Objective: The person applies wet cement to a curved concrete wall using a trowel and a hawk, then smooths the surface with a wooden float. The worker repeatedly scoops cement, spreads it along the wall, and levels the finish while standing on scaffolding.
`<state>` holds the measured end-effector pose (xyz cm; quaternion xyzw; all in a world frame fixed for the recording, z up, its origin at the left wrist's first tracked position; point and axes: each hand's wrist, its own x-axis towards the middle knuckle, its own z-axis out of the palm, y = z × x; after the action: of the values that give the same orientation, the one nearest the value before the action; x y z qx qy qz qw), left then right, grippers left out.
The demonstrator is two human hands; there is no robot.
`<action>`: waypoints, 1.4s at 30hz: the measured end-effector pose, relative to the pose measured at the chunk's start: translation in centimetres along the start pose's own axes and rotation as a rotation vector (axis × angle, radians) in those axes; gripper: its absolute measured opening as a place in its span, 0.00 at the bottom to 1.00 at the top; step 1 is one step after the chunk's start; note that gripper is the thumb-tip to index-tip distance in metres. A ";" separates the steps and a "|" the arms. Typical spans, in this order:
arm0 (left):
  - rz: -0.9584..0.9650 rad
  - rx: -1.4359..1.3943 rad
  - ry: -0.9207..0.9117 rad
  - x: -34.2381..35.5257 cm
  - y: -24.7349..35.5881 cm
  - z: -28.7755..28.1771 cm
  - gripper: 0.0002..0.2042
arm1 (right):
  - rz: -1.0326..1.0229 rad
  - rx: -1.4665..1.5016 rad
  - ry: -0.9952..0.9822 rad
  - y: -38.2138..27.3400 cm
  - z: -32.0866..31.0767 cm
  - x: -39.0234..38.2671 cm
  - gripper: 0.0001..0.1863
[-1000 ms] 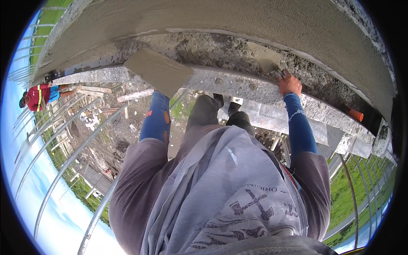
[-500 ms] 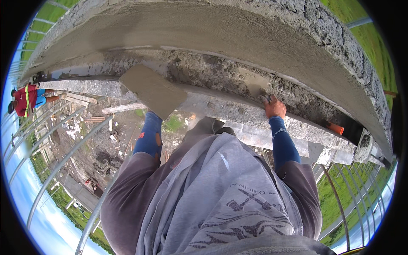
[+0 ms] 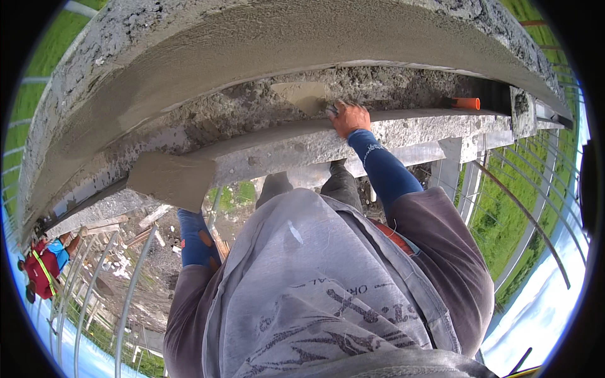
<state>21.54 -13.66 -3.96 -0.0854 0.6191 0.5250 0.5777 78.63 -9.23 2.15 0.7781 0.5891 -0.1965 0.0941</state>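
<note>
My right hand [image 3: 350, 118] is closed around the handle of a trowel [image 3: 301, 96], which lies over the rough floor of a narrow concrete channel [image 3: 239, 108]. Grey mortar coats the trowel's blade. To the left, a square plasterer's hawk [image 3: 173, 181], also covered in mortar, rests on my left hand. That hand is hidden beneath the board; only the blue-sleeved forearm [image 3: 199, 237] shows below it. Beyond the channel curves a wall with a smooth, freshly rendered face [image 3: 302, 41] and a rough top edge.
An orange pipe stub [image 3: 466, 103] sticks out at the channel's right end. The concrete ledge [image 3: 403, 131] separates me from the channel. Metal railings [image 3: 129, 293] stand on the left, above rubble-strewn ground. A person in a red top [image 3: 41, 274] is at the far left.
The view has turned, so the pipe stub and my right hand appear farther left and higher. My right hand with the trowel is farther from the pipe stub. The hawk sits lower left in view.
</note>
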 end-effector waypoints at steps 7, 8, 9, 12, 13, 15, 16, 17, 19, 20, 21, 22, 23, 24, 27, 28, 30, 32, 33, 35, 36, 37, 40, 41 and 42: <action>0.104 -0.008 -0.212 -6.0 -1.6 5.0 0.21 | -0.098 0.153 -0.075 2.0 0.5 0.0 0.22; 0.110 -0.015 -0.251 -7.0 -2.5 6.6 0.21 | -0.124 0.173 -0.078 2.4 0.4 -0.1 0.21; 0.119 -0.018 -0.294 -8.3 -3.2 8.1 0.21 | -0.189 0.157 -0.029 3.1 0.1 -0.3 0.19; 0.117 -0.018 -0.429 -11.7 -6.5 13.2 0.21 | -0.308 0.151 0.179 6.6 -1.2 -1.6 0.16; 0.107 -0.011 -0.470 -13.0 -7.6 14.8 0.21 | -0.326 0.135 0.196 8.4 -1.9 -2.1 0.15; 0.073 -0.003 -0.561 -15.0 -10.6 18.6 0.21 | -0.301 0.199 0.311 13.2 -3.2 -3.4 0.14; 0.050 0.003 -0.602 -16.0 -12.0 20.3 0.21 | -0.273 0.232 0.329 16.0 -3.9 -4.1 0.14; 0.028 0.012 -0.639 -16.8 -13.4 21.9 0.21 | -0.259 0.268 0.365 18.6 -4.4 -5.0 0.14; -0.006 0.009 -0.699 -18.7 -15.8 24.2 0.22 | -0.159 0.377 0.464 24.1 -5.3 -6.6 0.16; -0.023 0.014 -0.726 -19.4 -16.8 25.4 0.22 | -0.107 0.416 0.496 26.9 -5.7 -7.5 0.17; -0.035 0.012 -0.747 -20.2 -17.8 26.4 0.22 | -0.019 0.446 0.467 29.6 -6.1 -8.3 0.18; -0.048 0.012 -0.768 -20.9 -18.6 27.2 0.22 | 0.068 0.473 0.435 32.1 -6.4 -9.1 0.19; -0.061 0.015 -0.788 -21.5 -19.6 28.0 0.22 | 0.195 0.477 0.405 34.4 -6.5 -10.0 0.20; -0.078 0.022 -0.806 -22.0 -20.3 28.6 0.22 | 0.292 0.465 0.402 36.5 -6.5 -10.8 0.21; -0.131 0.020 -0.862 -23.0 -22.7 30.0 0.22 | 0.531 0.587 0.505 42.1 -5.7 -14.0 0.21; -0.151 0.017 -0.880 -23.1 -23.4 30.3 0.22 | 0.627 0.541 0.509 43.5 -5.3 -15.2 0.21; -0.191 -0.002 -0.934 -23.1 -24.9 31.1 0.22 | 0.815 0.596 0.543 45.5 -4.7 -17.0 0.23; -0.250 -0.026 -0.999 -22.9 -26.3 31.9 0.22 | 0.918 0.612 0.640 46.3 -3.7 -19.7 0.24; -0.282 -0.028 -1.029 -22.8 -26.8 32.3 0.22 | 0.971 0.611 0.668 46.1 -3.1 -21.5 0.24; -0.351 -0.074 -1.086 -22.6 -28.1 33.3 0.22 | 1.044 0.616 0.727 46.5 -3.4 -24.3 0.24; -0.378 -0.104 -1.107 -22.4 -28.8 33.7 0.22 | 1.072 0.630 0.740 45.8 -3.4 -26.2 0.24; -0.405 -0.125 -1.135 -22.3 -29.6 34.2 0.22 | 1.112 0.654 0.733 45.8 -3.6 -27.5 0.24; -0.479 -0.152 -1.194 -22.0 -32.3 35.6 0.22 | 1.080 0.644 0.878 46.0 -4.1 -30.0 0.21; -0.573 -0.228 -1.177 -21.9 -33.4 36.1 0.22 | 1.088 0.663 0.883 46.4 -4.1 -30.4 0.22; -0.544 -0.174 -1.185 -21.9 -34.5 36.4 0.22 | 1.089 0.705 0.896 47.0 -4.1 -30.6 0.22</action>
<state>75.80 -12.35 2.57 0.0182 0.1079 0.3667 0.9239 117.27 -48.12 14.63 0.9462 0.0099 0.0345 -0.3216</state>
